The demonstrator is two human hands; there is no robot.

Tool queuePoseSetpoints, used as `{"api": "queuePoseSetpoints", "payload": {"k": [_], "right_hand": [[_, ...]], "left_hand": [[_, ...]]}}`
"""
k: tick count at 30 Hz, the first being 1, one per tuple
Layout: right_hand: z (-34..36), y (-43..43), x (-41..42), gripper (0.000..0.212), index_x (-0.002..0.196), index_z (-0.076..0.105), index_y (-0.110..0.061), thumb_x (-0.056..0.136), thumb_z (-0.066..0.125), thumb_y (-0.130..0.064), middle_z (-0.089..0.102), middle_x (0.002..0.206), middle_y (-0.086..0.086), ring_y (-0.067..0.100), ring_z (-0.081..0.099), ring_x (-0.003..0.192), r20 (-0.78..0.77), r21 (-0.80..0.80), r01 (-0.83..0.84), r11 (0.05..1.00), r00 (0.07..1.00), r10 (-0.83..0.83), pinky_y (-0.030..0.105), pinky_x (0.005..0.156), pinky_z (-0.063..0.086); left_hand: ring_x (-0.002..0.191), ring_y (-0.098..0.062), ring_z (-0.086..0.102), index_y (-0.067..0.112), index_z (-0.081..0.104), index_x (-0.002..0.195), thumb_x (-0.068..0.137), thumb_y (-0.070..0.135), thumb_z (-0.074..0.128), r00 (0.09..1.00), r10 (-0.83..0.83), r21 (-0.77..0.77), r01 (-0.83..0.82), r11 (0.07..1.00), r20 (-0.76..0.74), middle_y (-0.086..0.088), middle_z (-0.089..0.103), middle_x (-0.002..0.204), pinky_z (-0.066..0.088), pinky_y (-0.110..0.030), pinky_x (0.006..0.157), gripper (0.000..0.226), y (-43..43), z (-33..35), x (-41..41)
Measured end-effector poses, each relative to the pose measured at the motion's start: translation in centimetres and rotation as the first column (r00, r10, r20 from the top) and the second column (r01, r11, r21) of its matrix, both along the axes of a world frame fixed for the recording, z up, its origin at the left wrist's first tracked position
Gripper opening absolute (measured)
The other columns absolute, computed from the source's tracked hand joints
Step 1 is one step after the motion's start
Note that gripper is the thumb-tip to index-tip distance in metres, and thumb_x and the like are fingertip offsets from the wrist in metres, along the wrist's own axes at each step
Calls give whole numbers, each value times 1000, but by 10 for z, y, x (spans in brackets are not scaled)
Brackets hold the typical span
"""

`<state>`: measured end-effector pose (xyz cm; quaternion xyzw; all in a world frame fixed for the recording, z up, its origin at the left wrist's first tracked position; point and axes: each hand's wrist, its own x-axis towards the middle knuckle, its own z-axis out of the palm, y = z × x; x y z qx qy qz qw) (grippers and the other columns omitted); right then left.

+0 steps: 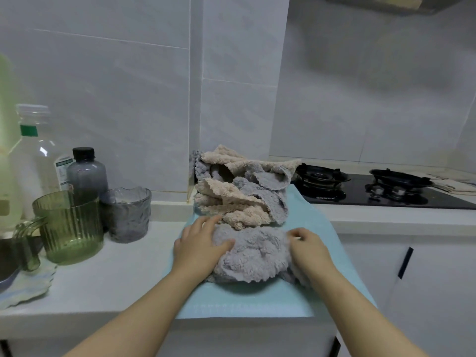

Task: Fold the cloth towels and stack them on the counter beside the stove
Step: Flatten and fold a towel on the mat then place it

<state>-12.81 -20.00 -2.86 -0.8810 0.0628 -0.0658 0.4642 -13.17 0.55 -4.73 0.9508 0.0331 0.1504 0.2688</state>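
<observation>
A crumpled grey fluffy towel (253,256) lies on a light blue cloth (260,300) spread over the white counter (108,284). My left hand (199,243) rests on the towel's left edge with fingers nearly straight and the thumb laid across the fabric. My right hand (310,248) has curled fingers gathering the towel's right edge. Behind them sits an unfolded heap of beige and grey towels (239,186), close to the wall corner. The black gas stove (373,188) lies to the right.
At the left stand a green ribbed pitcher (69,228), a grey textured glass cup (127,215), a dark bottle (86,173) and a clear plastic bottle (36,158). A wavy plate (28,287) sits at the counter's left front. White cabinets (422,287) are below right.
</observation>
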Motion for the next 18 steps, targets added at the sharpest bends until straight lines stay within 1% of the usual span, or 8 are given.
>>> {"api": "queuePoseSetpoints", "payload": {"k": [2, 4, 7, 10, 13, 15, 17, 18], "right_hand": [[-5, 12, -3, 45, 132, 43, -32, 87, 47, -38, 49, 135, 3, 27, 42, 124, -72, -417, -69, 906, 997, 43, 39, 102, 32], [-6, 20, -8, 51, 137, 36, -30, 87, 43, -39, 43, 140, 1, 28, 33, 129, -85, -505, -118, 855, 993, 87, 40, 104, 25], [-3, 21, -9, 34, 121, 49, -31, 87, 43, -36, 56, 121, -1, 25, 38, 120, -61, -498, -150, 854, 989, 138, 38, 96, 25], [1, 21, -13, 13, 88, 49, -32, 84, 46, -21, 57, 86, -6, 20, 44, 96, 110, -497, -120, 859, 974, 200, 32, 80, 23], [8, 18, -11, 31, 61, 32, -25, 76, 48, -4, 45, 63, -6, 21, 38, 77, 422, -506, 110, 855, 896, 135, 33, 67, 17], [10, 11, -8, 32, 62, 34, -25, 74, 49, 0, 50, 64, -5, 24, 43, 73, 435, -361, 95, 928, 897, 78, 35, 64, 25], [8, 7, -4, 24, 75, 42, -27, 79, 49, -5, 56, 69, -3, 24, 51, 67, 314, -188, -46, 981, 943, 105, 34, 64, 38], [7, 6, -5, 19, 83, 45, -28, 82, 49, -9, 58, 71, -3, 22, 52, 65, 259, -168, -96, 981, 956, 138, 33, 63, 41]], "left_hand": [[142, -22, 16, 38, 15, 146, 87, 58, 47, 995, 10, 107, 0, 994, -96, 2, 16, 156, 20, -41, 111, 70, -3, 0, 3], [138, -22, 25, 37, 19, 145, 88, 58, 44, 992, 25, 165, -5, 986, -123, 1, 29, 151, 22, -41, 108, 66, -3, -2, 7], [128, -19, 39, 40, 38, 133, 88, 51, 50, 999, 24, 108, -19, 994, -41, 8, 48, 136, 28, -38, 100, 48, -2, -3, 8], [115, -17, 49, 39, 49, 117, 84, 29, 65, 987, -61, -162, 85, 983, 147, 7, 56, 124, 39, -32, 90, 39, 0, -5, 6], [102, -14, 54, 54, 43, 103, 76, 9, 71, 957, -56, -353, 160, 922, 286, 8, 59, 116, 46, -30, 81, 59, 3, -4, 0], [105, -13, 53, 49, 45, 112, 74, 9, 73, 964, -45, -441, 161, 883, 261, 9, 56, 117, 47, -32, 88, 62, 4, -2, -2], [108, -13, 51, 34, 52, 118, 74, 22, 73, 979, -68, -475, 154, 867, 193, 8, 53, 117, 44, -33, 93, 50, 3, -1, -3], [107, -15, 52, 29, 56, 114, 74, 31, 68, 982, -94, -494, 165, 854, 165, 5, 55, 115, 44, -33, 92, 42, 3, 0, -3]]}}
